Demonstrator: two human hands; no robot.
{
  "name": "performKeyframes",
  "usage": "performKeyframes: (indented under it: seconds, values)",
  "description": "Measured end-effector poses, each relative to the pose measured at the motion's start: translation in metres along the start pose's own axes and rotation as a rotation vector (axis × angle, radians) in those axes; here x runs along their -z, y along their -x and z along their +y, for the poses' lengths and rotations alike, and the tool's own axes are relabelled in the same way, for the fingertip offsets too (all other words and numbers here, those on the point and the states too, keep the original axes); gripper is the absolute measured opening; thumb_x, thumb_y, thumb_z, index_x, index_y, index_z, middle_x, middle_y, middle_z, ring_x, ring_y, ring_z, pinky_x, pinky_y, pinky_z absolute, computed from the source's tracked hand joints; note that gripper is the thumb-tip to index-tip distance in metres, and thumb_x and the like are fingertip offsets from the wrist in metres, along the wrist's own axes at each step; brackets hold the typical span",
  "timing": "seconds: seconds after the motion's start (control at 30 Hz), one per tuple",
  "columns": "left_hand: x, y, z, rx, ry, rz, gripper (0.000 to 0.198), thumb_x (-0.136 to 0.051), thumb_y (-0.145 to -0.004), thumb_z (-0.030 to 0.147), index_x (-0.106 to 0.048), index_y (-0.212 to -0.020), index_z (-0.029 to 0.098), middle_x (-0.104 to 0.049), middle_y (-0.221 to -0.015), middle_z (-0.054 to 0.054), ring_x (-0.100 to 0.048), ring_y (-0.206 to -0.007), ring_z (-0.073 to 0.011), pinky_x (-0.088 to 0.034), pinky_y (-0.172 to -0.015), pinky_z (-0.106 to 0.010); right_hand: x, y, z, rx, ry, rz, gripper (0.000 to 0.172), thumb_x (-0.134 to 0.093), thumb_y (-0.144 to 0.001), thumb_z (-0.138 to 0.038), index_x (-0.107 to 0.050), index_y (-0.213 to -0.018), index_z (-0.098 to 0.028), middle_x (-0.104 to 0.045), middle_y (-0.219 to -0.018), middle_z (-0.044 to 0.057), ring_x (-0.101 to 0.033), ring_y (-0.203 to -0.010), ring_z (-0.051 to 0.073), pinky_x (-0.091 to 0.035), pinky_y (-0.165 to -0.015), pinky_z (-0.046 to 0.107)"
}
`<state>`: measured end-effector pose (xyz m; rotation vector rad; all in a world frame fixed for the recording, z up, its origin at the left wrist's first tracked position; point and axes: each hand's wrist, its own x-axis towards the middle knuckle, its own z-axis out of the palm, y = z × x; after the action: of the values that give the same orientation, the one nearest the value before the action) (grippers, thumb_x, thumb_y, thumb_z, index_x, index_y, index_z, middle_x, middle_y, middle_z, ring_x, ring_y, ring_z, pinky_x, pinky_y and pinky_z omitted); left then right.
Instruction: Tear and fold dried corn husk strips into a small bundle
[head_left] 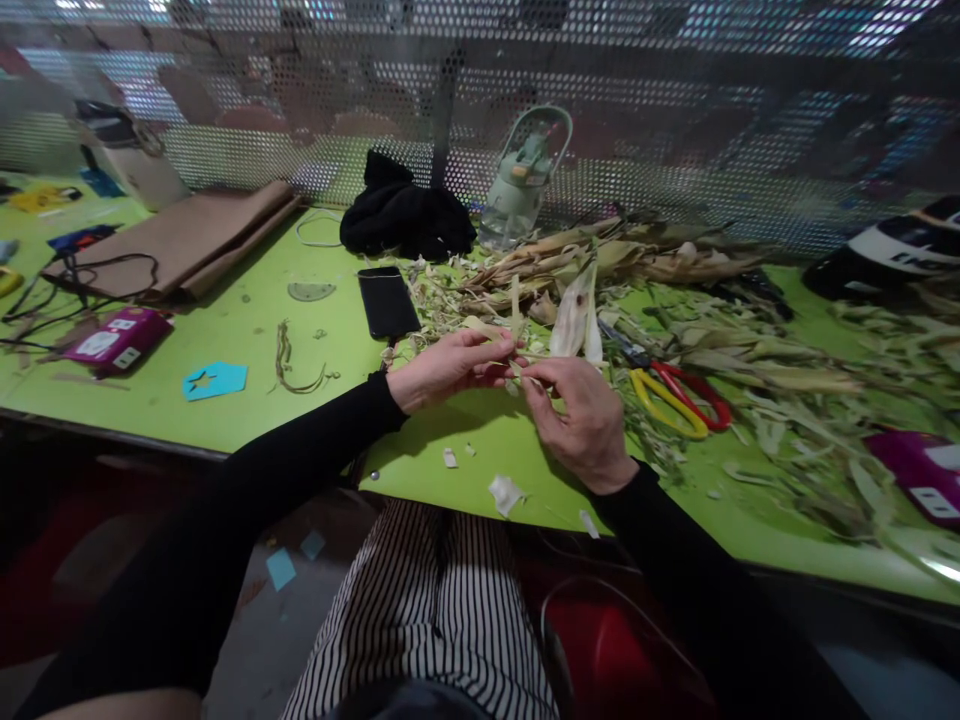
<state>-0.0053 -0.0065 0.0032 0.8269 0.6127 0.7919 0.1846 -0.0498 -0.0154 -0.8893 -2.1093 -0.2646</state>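
Over the front edge of the table, my left hand and my right hand meet with their fingertips pinched on a thin strip of dried corn husk. A broader pale husk with dark spots stands up just behind my fingers; whether I hold it too, I cannot tell. Right of my right hand lie scissors with one yellow and one red handle, among husk shreds. A heap of dry corn husks spreads behind both hands.
Behind my left hand lies a black phone. Farther back are black cloth and a green-lidded bottle against a perforated metal screen. A purple box, blue paper tag and brown bag lie left.
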Motion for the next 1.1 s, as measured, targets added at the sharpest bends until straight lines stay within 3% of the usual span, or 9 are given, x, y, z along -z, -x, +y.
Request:
performKeyframes:
  seconds: [0.2,0.37,0.57,0.73,0.9,1.1]
  values:
    - [0.004,-0.003,-0.002,-0.027,-0.063,-0.031,0.014,-0.076,-0.085,0.02,-0.066,-0.093,0.012,-0.068,-0.081,0.001,-0.061,-0.069,-0.0049,-0.051,-0.084,-0.026,0.0,-0.001,0.0,0.045,0.019,-0.005,0.012,-0.057,-0.097,-0.018,-0.063,-0.105,-0.024,-0.074,-0.094,0.005,-0.068,-0.088,0.022,-0.053,-0.078,0.036]
    - [0.009,-0.006,-0.004,-0.068,-0.123,-0.041,0.02,-0.079,-0.082,0.026,-0.065,-0.088,0.012,-0.067,-0.077,0.002,-0.059,-0.067,-0.0049,-0.051,-0.08,-0.025,0.003,-0.002,-0.002,0.187,-0.003,-0.029,0.022,-0.057,-0.092,-0.007,-0.063,-0.107,-0.022,-0.073,-0.092,0.006,-0.067,-0.083,0.021,-0.054,-0.074,0.033]
    - [0.006,-0.003,-0.002,-0.055,-0.158,-0.067,0.014,-0.073,-0.086,0.022,-0.065,-0.087,0.011,-0.068,-0.08,0.0,-0.057,-0.066,-0.0051,-0.049,-0.079,-0.025,0.002,-0.001,0.0,0.225,-0.027,-0.03,0.022,-0.058,-0.092,-0.008,-0.064,-0.107,-0.023,-0.073,-0.091,0.005,-0.067,-0.08,0.021,-0.055,-0.072,0.033]
    - [-0.001,0.001,0.004,-0.048,-0.125,-0.061,0.016,-0.06,-0.094,0.018,-0.065,-0.081,0.009,-0.056,-0.065,0.004,-0.049,-0.06,-0.0044,-0.05,-0.084,-0.027,0.0,0.0,0.003,0.196,0.059,0.014,0.019,-0.061,-0.092,-0.01,-0.066,-0.106,-0.023,-0.073,-0.09,0.005,-0.066,-0.082,0.022,-0.054,-0.075,0.035]
    - [-0.008,0.002,0.007,0.018,-0.073,0.012,0.017,-0.05,-0.09,0.001,-0.064,-0.085,0.009,-0.067,-0.073,-0.002,-0.051,-0.06,-0.0055,-0.05,-0.088,-0.029,-0.001,0.0,0.004,0.221,0.065,0.024,0.019,-0.063,-0.091,-0.01,-0.067,-0.106,-0.021,-0.073,-0.089,0.006,-0.065,-0.082,0.022,-0.053,-0.075,0.035]
    - [-0.008,0.003,0.006,-0.013,-0.077,-0.029,0.008,-0.057,-0.089,0.004,-0.063,-0.09,0.008,-0.066,-0.071,0.001,-0.047,-0.057,-0.0031,-0.047,-0.079,-0.025,-0.001,-0.002,0.0,0.252,0.049,0.024,0.021,-0.065,-0.087,-0.007,-0.066,-0.103,-0.021,-0.073,-0.089,0.006,-0.065,-0.082,0.022,-0.053,-0.076,0.035]
